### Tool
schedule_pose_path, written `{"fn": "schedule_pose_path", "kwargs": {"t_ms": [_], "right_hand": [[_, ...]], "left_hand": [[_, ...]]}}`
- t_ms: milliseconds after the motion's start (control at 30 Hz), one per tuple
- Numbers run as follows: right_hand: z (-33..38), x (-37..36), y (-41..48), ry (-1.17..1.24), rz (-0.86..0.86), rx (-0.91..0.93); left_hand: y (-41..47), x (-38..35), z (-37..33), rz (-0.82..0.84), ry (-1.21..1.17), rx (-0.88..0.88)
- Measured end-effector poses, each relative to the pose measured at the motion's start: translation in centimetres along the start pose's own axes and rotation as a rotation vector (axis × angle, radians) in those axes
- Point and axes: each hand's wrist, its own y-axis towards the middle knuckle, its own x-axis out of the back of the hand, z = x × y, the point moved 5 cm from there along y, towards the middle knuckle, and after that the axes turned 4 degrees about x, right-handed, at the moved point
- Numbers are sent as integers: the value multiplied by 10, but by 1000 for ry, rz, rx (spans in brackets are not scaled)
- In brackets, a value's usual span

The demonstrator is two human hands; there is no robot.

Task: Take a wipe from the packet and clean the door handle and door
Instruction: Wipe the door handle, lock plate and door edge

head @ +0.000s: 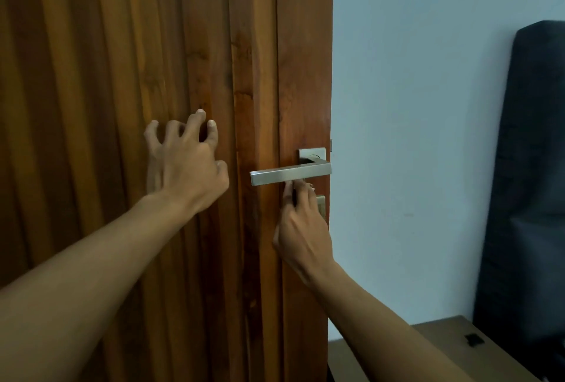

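A brown wooden door [122,60] with vertical grooves fills the left and middle of the view. Near its right edge sits a square brushed-metal lever handle [290,173], with a brass lock plate [321,205] just below it. My left hand [186,164] is on the door panel left of the handle, fingers spread and curled, fingertips touching the wood, nothing in it. Directly under the lever, my right hand [302,228] has its fingers pointing up and its fingertips touching the bar's underside. No wipe or packet is visible.
A pale blue wall [412,106] lies right of the door's edge. Against it at the far right stands a dark padded panel [532,167]. A brown cardboard box [452,342] lies low at the bottom right.
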Motion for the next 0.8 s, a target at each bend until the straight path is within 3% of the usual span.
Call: {"fn": "schedule_pose_path", "kwargs": {"t_ms": [200,533,800], "right_hand": [[10,-2,9,15,67,80],[-14,4,6,-223,32,303],[-38,23,3,-84,66,283]], "left_hand": [[0,1,1,11,0,-4],[0,1,1,19,8,-6],[0,0,1,13,7,2]]}}
